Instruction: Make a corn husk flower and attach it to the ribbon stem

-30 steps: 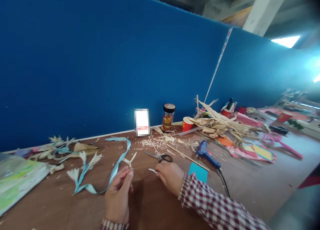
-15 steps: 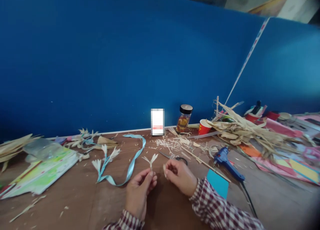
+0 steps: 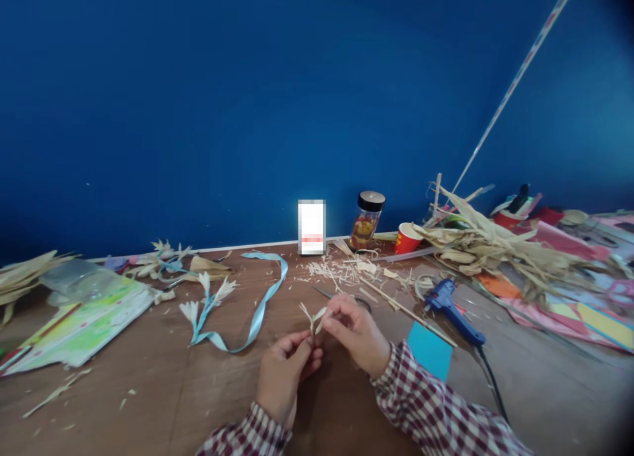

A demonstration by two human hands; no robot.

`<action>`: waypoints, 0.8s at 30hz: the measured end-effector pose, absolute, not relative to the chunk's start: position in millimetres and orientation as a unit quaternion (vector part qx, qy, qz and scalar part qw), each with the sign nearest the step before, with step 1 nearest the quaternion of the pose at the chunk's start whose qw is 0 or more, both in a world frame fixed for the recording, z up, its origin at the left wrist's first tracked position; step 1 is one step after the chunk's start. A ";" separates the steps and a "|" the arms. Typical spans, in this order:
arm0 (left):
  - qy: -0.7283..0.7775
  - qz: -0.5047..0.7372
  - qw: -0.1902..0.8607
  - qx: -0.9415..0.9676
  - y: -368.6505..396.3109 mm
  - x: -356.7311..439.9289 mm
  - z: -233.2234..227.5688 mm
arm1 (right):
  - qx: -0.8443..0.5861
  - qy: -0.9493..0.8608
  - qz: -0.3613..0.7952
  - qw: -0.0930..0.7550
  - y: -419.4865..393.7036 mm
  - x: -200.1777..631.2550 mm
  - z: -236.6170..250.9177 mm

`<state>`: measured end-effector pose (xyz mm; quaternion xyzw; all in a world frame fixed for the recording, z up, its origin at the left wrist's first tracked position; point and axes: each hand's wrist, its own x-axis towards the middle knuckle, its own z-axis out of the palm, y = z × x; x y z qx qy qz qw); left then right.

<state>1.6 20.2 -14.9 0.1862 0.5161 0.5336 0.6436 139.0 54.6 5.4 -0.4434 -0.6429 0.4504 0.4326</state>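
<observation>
Head view: both hands [image 3: 317, 350] pinch straw flower [image 3: 313, 316]; white label [image 3: 312, 227] blurred, unreadable

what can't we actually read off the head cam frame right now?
- Scissors, head view: mostly hidden behind the right hand.
- Base of the straw flower: covered by the left hand and its fingers.
- White card at the wall: pixelated, unreadable.
- Jar contents: too small to identify.
- Clutter at the far right: blurred, cut off by the frame edge.
</observation>
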 end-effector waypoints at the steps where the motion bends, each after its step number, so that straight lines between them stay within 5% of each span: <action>1: 0.519 0.532 0.641 0.192 19.6 1.7 -15.3 | -0.449 -0.650 0.438 0.429 54.6 139.5 6.9; 11: 0.516 0.511 0.637 0.259 16.4 2.7 -20.0 | -0.434 -0.610 0.509 0.425 57.1 139.6 0.2; 24: 0.515 0.504 0.647 0.250 17.4 1.8 -20.9 | -0.452 -0.634 0.463 0.423 57.8 139.8 -1.5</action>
